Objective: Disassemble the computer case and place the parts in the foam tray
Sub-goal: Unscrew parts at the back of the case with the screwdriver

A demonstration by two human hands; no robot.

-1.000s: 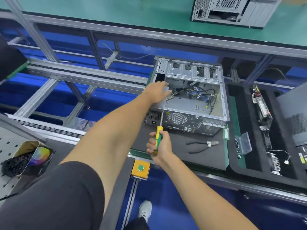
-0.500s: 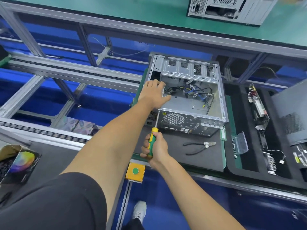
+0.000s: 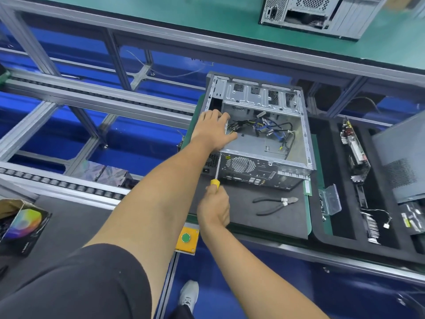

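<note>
Since the earlier frames the screwdriver [image 3: 216, 171] tip has closed in on the case's rear left corner, and the left hand has shifted a little along the case's left edge.

Left hand [image 3: 212, 132] lies over the top left edge of the computer case [image 3: 259, 134], fingers spread and lightly bent over the rim, reaching inside; likely bracing the case so it doesn't slide under tool pressure. Can't tell if it holds anything inside.

Right hand [image 3: 215, 209] wraps the yellow-green screwdriver handle, shaft pointing up at the rear panel corner just below the left wrist. Tip contact hidden; probably on a rear screw.

Case lies on its side on the dark work mat [image 3: 243, 215], open face up, mostly gutted, loose cables [image 3: 271, 130] left inside. Cutters [image 3: 274, 204] lie on the mat just in front of the case, within reach for cable ties.

Foam tray [image 3: 326, 233] is just right of the mat, already holding a circuit board [image 3: 354, 148], a clear plastic box [image 3: 331, 200] and a grey side panel [image 3: 402, 166]. Judging by that, the task is well along.

A second case [image 3: 319, 12] is on the far green bench.
</note>
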